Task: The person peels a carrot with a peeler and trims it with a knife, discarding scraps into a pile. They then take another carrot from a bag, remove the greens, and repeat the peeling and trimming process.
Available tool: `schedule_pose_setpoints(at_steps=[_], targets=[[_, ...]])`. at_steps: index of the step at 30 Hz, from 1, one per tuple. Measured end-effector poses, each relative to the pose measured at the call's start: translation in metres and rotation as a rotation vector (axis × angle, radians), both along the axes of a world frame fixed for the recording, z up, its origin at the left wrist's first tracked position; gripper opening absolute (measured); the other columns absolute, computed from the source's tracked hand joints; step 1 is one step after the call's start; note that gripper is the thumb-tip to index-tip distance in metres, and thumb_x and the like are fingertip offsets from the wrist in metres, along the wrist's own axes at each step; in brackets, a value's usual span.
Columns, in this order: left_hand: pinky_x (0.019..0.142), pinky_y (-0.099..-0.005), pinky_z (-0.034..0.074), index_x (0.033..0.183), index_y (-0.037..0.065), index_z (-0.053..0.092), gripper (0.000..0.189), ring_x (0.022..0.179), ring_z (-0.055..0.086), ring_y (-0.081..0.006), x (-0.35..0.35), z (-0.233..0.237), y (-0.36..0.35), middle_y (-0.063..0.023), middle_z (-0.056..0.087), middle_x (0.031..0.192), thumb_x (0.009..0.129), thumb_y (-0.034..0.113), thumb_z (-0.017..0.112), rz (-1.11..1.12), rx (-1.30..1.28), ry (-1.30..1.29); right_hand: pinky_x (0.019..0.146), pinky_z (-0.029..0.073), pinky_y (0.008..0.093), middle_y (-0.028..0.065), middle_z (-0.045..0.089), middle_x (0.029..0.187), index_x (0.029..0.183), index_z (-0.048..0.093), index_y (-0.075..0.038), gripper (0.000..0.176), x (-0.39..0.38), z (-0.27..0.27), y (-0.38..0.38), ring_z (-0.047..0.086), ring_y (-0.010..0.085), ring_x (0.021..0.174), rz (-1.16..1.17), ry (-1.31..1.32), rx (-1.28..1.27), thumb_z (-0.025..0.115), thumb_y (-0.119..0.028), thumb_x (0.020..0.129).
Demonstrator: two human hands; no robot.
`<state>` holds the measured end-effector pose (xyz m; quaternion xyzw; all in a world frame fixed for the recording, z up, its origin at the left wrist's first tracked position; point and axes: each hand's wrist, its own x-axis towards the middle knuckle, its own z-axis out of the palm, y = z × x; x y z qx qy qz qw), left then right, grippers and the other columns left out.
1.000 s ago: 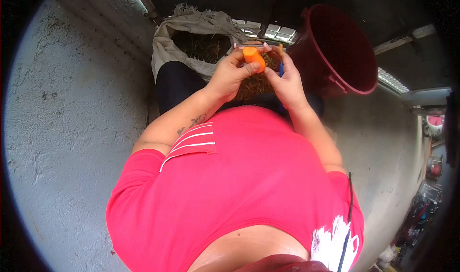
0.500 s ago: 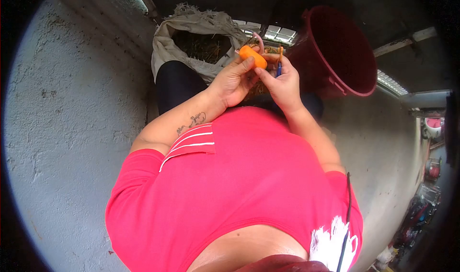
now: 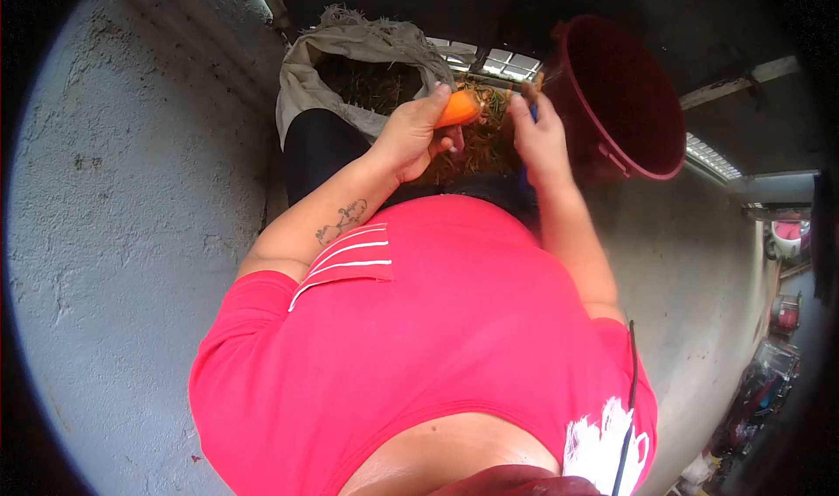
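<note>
An orange rounded object (image 3: 460, 108), like a peeled carrot, is in my left hand (image 3: 412, 135), its bare end pointing right. Something pinkish (image 3: 454, 138) hangs just under it by my fingers. My right hand (image 3: 540, 143) is closed around a blue-handled tool (image 3: 524, 180), seen only in part, with a small brownish tip above the fingers. The two hands are apart. Below and between them lie orange and green scraps (image 3: 479, 151).
An open whitish woven sack (image 3: 301, 81) with dry plant matter inside stands at the upper left. A large dark red bin (image 3: 581, 103) stands at the upper right. A rough grey wall (image 3: 131, 199) runs along the left.
My hands have moved apart, the right one to the right and slightly down. The orange object stays in my left hand, which has turned and moved a little left.
</note>
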<state>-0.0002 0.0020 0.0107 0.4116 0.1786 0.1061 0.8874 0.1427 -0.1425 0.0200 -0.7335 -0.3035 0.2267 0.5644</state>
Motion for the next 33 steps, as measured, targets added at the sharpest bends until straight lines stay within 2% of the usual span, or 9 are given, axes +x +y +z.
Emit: schedule_pose_setpoints(at_steps=[1,4,5,9,14,18,24,31,33], targets=[[0.057,-0.0205,0.048,0.106,0.000,0.061,0.047,0.070,0.060,-0.0125,-0.001,-0.003,-0.001,-0.0055,0.063,0.086,0.097,0.045,0.052,0.040,0.019,-0.032,0.044,0.030,0.0203,-0.0041,0.051,0.077,0.112,0.059,-0.010,0.030,0.004,0.003,-0.003,0.038,0.0043,0.049,-0.034,0.354,-0.069,0.049,-0.036,0.100],[0.066,-0.0226,0.050,0.109,0.000,0.060,0.043,0.078,0.060,-0.0116,0.002,-0.017,-0.002,-0.0060,0.064,0.092,0.097,0.042,0.054,0.132,0.080,-0.119,0.046,0.031,0.0197,-0.0023,0.050,0.075,0.131,0.050,-0.006,0.041,-0.008,0.005,-0.009,0.039,0.0049,0.051,0.094,0.272,-0.122,0.046,-0.034,0.101],[0.068,-0.0233,0.051,0.110,0.001,0.059,0.042,0.080,0.060,-0.0115,0.002,-0.022,-0.003,-0.0063,0.064,0.094,0.097,0.040,0.055,0.145,0.093,-0.128,0.048,0.033,0.0192,-0.0015,0.050,0.074,0.147,0.034,-0.005,0.052,-0.016,0.006,-0.010,0.039,0.0050,0.054,0.147,0.216,-0.044,0.044,-0.029,0.102],[0.076,-0.0268,0.054,0.118,0.002,0.053,0.036,0.088,0.061,-0.0131,0.006,-0.025,-0.011,-0.0066,0.062,0.103,0.098,0.031,0.056,0.216,0.144,-0.121,0.054,0.035,0.0179,-0.0031,0.045,0.071,0.151,0.024,-0.006,0.056,-0.036,0.019,-0.007,0.038,0.0038,0.058,0.354,0.217,0.147,0.044,-0.024,0.103],[0.085,-0.0318,0.055,0.121,0.000,0.046,0.034,0.096,0.061,-0.0156,0.010,-0.034,-0.011,-0.0078,0.058,0.108,0.098,0.023,0.056,0.256,0.409,-0.166,0.101,0.038,0.0264,0.0191,0.053,0.132,0.145,0.027,0.010,0.058,-0.038,0.002,0.004,0.051,0.0169,0.119,0.326,-0.029,0.152,0.050,-0.017,0.099],[0.085,-0.0312,0.054,0.116,-0.001,0.048,0.033,0.103,0.058,-0.0166,0.008,-0.032,-0.013,-0.0116,0.055,0.114,0.096,0.023,0.059,0.334,0.591,-0.246,0.091,0.041,0.0221,0.0106,0.057,0.118,0.146,0.027,0.008,0.059,-0.037,-0.001,0.000,0.053,0.0101,0.102,0.344,0.041,0.117,0.051,-0.019,0.099],[0.099,-0.0448,0.038,0.110,0.001,0.056,0.037,0.110,0.050,-0.0327,0.000,-0.015,-0.001,-0.0165,0.052,0.114,0.084,0.022,0.072,0.553,1.268,-0.373,0.072,0.040,0.0181,-0.0025,0.053,0.092,0.148,0.027,0.003,0.060,-0.045,0.001,0.000,0.045,0.0048,0.077,0.390,0.085,0.263,0.052,-0.022,0.100],[0.099,-0.0403,0.040,0.114,0.003,0.058,0.048,0.110,0.053,-0.0288,-0.003,-0.008,0.005,-0.0152,0.053,0.120,0.087,0.043,0.066,0.615,1.549,-0.407,0.055,0.026,0.0159,-0.0094,0.042,0.076,0.150,0.031,-0.007,0.056,-0.043,0.003,-0.004,0.033,-0.0004,0.062,0.502,0.503,0.372,0.053,-0.021,0.100],[0.100,-0.0389,0.039,0.116,0.004,0.057,0.052,0.111,0.053,-0.0272,-0.004,-0.007,0.007,-0.0138,0.053,0.124,0.088,0.046,0.065,0.585,1.536,-0.422,0.058,0.035,0.0178,-0.0074,0.050,0.081,0.149,0.032,-0.007,0.055,-0.036,0.000,-0.007,0.042,0.0027,0.065,0.504,0.469,0.369,0.053,-0.021,0.100]])
